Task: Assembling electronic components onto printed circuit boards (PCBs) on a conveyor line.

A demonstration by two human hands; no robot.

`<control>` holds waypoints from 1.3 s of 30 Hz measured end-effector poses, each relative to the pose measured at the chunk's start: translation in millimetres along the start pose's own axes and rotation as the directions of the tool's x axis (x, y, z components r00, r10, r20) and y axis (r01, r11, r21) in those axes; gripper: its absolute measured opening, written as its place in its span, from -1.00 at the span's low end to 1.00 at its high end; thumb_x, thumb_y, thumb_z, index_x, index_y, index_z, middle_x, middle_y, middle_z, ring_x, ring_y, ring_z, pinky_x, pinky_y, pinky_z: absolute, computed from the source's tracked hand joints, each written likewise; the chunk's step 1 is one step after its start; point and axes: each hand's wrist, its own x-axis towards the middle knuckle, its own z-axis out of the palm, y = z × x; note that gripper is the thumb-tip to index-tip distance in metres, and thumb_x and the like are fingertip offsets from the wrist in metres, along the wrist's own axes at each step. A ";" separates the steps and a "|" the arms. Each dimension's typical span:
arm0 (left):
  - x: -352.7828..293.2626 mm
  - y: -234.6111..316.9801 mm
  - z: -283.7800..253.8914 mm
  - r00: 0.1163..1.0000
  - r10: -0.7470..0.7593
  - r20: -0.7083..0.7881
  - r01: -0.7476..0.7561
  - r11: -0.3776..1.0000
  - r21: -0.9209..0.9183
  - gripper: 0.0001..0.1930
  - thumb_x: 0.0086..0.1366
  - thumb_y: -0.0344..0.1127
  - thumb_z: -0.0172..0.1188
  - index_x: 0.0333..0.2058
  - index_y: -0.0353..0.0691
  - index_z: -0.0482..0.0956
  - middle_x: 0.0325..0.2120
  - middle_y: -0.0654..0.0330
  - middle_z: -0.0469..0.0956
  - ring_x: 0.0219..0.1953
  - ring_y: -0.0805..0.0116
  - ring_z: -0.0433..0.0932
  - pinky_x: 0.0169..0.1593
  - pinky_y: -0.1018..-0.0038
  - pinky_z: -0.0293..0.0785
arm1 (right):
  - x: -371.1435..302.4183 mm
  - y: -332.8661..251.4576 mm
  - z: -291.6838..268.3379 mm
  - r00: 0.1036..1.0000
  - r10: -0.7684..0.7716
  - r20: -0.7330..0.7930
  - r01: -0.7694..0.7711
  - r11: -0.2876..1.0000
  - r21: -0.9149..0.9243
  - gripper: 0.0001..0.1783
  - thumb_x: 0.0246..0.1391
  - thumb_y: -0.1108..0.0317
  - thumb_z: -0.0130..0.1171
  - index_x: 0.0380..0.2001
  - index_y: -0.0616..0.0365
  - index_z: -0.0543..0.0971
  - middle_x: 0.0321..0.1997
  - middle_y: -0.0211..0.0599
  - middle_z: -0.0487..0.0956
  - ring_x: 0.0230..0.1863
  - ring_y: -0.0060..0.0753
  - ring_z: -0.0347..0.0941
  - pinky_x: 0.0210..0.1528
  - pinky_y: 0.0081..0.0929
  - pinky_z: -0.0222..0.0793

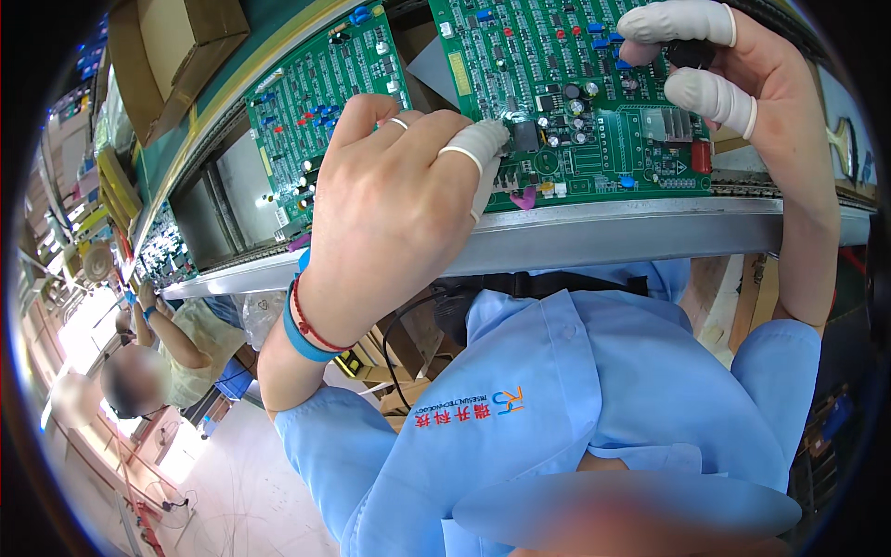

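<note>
A green circuit board (603, 102) is set beneath and between the two hands, its near edge lying along a metal rail (557, 241). Its face is crowded with small parts; a red block (701, 157) is seen just below the right hand's thumb, and a purple tag (523, 199) is seen to the right of the left hand, at the near edge.

The left hand (399, 190) is held low over the board's left side, fingers curled and nearly closed, the white-covered tips brought down beside a dark square part (526, 136); whether anything is gripped there cannot be told. The right hand (742, 79) is raised over the far right corner, half open, with a small black piece (691, 54) held between its white-covered fingers and thumb.

A second green board (334, 84) is partly covered by the left hand, on whose wrist a blue band (309, 344) is worn. Farther left of that hand, a cardboard box (190, 56) and, lower down, a seated co-worker (197, 357) are seen.
</note>
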 end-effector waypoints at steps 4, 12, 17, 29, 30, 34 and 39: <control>-6.3 2.6 0.1 0.999 -0.048 0.004 0.048 0.999 0.021 -0.75 -0.10 -0.46 0.28 -0.34 -0.25 0.62 -0.48 0.24 0.58 -0.49 0.30 0.53 -0.20 0.31 0.40 | 3.2 5.6 7.3 0.995 -0.099 0.021 0.100 0.994 -0.048 -0.68 -0.03 0.54 0.35 -0.15 0.32 0.60 -0.17 -0.18 0.62 -0.15 -0.41 0.56 -0.11 -0.51 0.51; -10.8 5.1 0.8 1.000 -0.007 -0.008 0.008 0.997 0.077 -0.73 -0.08 -0.46 0.30 -0.31 -0.26 0.62 -0.47 0.25 0.57 -0.49 0.34 0.52 -0.21 0.31 0.40 | -2.4 0.6 8.2 0.986 -0.101 0.132 0.134 0.952 -0.274 -0.73 -0.03 0.51 0.35 -0.19 0.29 0.63 -0.22 -0.18 0.62 -0.18 -0.43 0.56 -0.19 -0.50 0.48; -13.4 4.6 -1.2 0.997 -0.074 0.032 0.073 0.997 0.029 -0.71 -0.04 -0.49 0.40 -0.26 -0.20 0.65 -0.42 0.24 0.62 -0.50 0.40 0.51 -0.19 0.38 0.36 | -3.7 4.8 19.9 0.871 -0.403 0.282 0.491 0.707 -0.508 -0.80 -0.06 0.46 0.36 -0.29 0.24 0.67 -0.26 -0.13 0.61 -0.32 -0.27 0.59 -0.31 -0.46 0.53; -17.2 5.5 2.0 0.999 -0.045 0.012 0.044 0.993 0.105 -0.67 -0.04 -0.49 0.42 -0.22 -0.18 0.66 -0.38 0.25 0.65 -0.51 0.44 0.53 -0.16 0.40 0.41 | -27.6 38.1 55.2 0.587 -0.736 0.337 0.690 0.237 -0.684 -0.66 -0.32 0.43 0.23 -0.35 0.33 0.65 -0.32 -0.08 0.59 -0.41 -0.20 0.53 -0.48 -0.49 0.45; -17.9 3.8 1.8 0.999 -0.041 0.011 0.040 0.995 0.097 -0.68 -0.03 -0.49 0.42 -0.23 -0.18 0.66 -0.37 0.25 0.65 -0.51 0.45 0.54 -0.15 0.40 0.41 | -28.2 38.5 54.4 0.590 -0.734 0.337 0.690 0.242 -0.682 -0.66 -0.32 0.43 0.23 -0.35 0.33 0.65 -0.32 -0.08 0.59 -0.41 -0.20 0.53 -0.48 -0.49 0.45; -18.3 -0.1 1.1 0.997 0.076 0.022 -0.078 0.982 0.169 -0.69 -0.03 -0.49 0.43 -0.23 -0.19 0.66 -0.36 0.25 0.65 -0.50 0.44 0.55 -0.14 0.40 0.42 | -26.2 41.6 51.3 0.642 -0.641 0.420 0.677 0.215 -0.704 -0.64 -0.34 0.42 0.23 -0.34 0.31 0.65 -0.32 -0.10 0.59 -0.41 -0.23 0.54 -0.50 -0.48 0.45; -21.8 -1.2 10.1 0.995 0.062 -0.083 -0.050 0.990 0.134 -0.70 -0.03 -0.51 0.43 -0.25 -0.21 0.68 -0.35 0.24 0.66 -0.49 0.43 0.53 -0.19 0.44 0.43 | -25.2 45.6 52.2 0.633 -0.668 0.392 0.680 0.238 -0.693 -0.63 -0.35 0.43 0.24 -0.33 0.32 0.65 -0.32 -0.13 0.60 -0.41 -0.25 0.54 -0.50 -0.49 0.46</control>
